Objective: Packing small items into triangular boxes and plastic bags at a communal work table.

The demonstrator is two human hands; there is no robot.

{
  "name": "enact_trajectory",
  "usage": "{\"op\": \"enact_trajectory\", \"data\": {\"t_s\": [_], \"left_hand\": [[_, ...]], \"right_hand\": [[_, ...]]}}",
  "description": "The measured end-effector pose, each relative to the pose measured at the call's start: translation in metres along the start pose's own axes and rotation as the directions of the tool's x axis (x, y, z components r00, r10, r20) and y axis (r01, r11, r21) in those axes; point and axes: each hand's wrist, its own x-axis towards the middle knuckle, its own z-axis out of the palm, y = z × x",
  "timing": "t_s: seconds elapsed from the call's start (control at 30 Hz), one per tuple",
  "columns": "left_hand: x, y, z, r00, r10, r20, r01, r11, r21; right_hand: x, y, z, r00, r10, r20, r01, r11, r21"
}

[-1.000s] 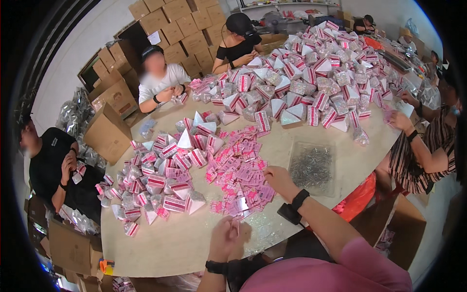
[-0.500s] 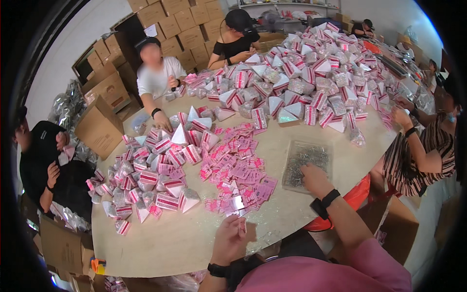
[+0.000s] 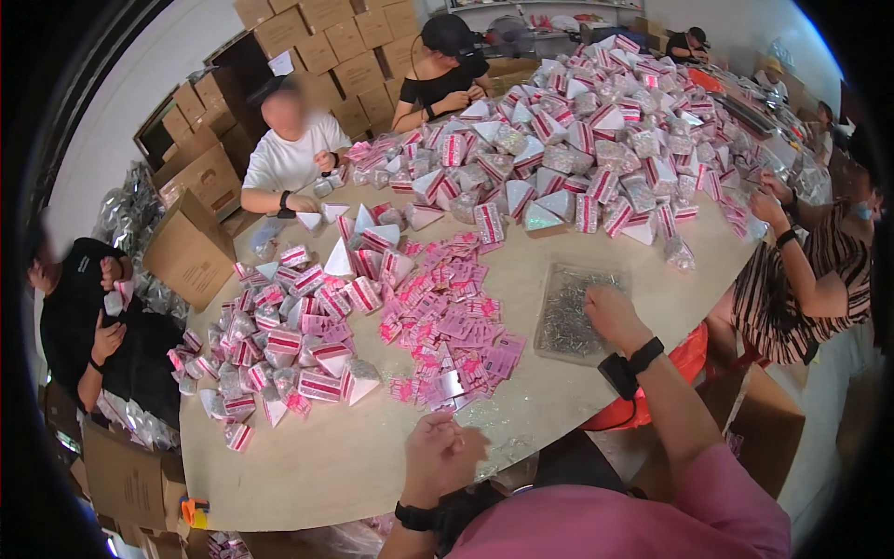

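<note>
R hand [image 3: 610, 312] now sits over the clear tray of small metal parts [image 3: 575, 312], fingers curled down into the contents; a sec ago it was short of the tray, nearer the pink pile, so it has moved across to draw from the tray. Can't tell whether it has pinched a piece yet, as the fingertips are hidden by the hand's back. L hand [image 3: 438, 452] is at the near table edge [image 3: 307, 475], fingers pressed together in a loose fist round a small pale item, too small to identify; position approx unchanged vs. earlier frames. Just ahead of it lies the heap of flat pink cards [image 3: 447, 326]. Folded pink-and-white triangular packs [image 3: 279, 349] are piled to the left, a much larger heap [image 3: 596, 140] at the far side. Judgement: a parts pick is in hand. Other workers [image 3: 298, 154] sit round the table; cardboard cartons [image 3: 321, 47] are stacked behind.
</note>
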Motion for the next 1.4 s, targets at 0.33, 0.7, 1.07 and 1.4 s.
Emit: {"op": "enact_trajectory", "data": {"t_s": [0.33, 0.7, 1.07, 1.4], "left_hand": [[-0.005, -0.008, 0.003, 0.998, -0.064, -0.030, 0.063, 0.998, -0.020], [-0.007, -0.010, 0.001, 0.996, -0.071, -0.050, 0.069, 0.997, -0.035], [-0.013, -0.003, 0.006, 0.998, -0.044, -0.039, 0.046, 0.998, 0.043], [-0.017, -0.002, 0.013, 1.000, -0.017, -0.012, 0.019, 0.992, 0.124]], "right_hand": [[-0.013, 0.013, 0.035, 0.994, 0.033, 0.099, -0.034, 0.999, 0.000], [0.010, -0.005, -0.018, 1.000, 0.024, 0.006, -0.024, 0.992, 0.124], [0.001, -0.006, -0.024, 1.000, -0.018, 0.014, 0.013, 0.954, 0.299], [-0.009, 0.001, -0.029, 0.998, -0.030, 0.049, 0.015, 0.957, 0.289]]}}
